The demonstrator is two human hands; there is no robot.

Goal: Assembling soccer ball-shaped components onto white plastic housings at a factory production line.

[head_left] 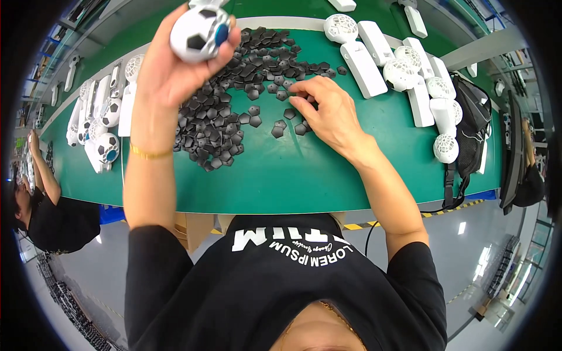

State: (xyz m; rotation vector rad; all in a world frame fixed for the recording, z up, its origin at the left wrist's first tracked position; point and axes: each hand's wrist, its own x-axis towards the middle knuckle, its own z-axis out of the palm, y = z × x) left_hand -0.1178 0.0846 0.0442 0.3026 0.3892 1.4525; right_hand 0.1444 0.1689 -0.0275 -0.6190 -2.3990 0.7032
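Note:
My left hand (170,70) is raised above the green table (293,175) and grips a white ball-shaped shell with black pentagon patches and a blue centre (200,32). A gold bracelet sits on that wrist. My right hand (325,111) rests on the table at the right edge of a wide pile of small black pentagon pieces (225,111). Its fingertips pinch at loose pieces lying there; whether one is held I cannot tell.
White ball-headed shells with white handles (410,76) lie in a row at the right. More, some with black patches (105,128), lie at the left. A black bag (471,128) hangs at the table's right end. Another person (47,216) works at the far left.

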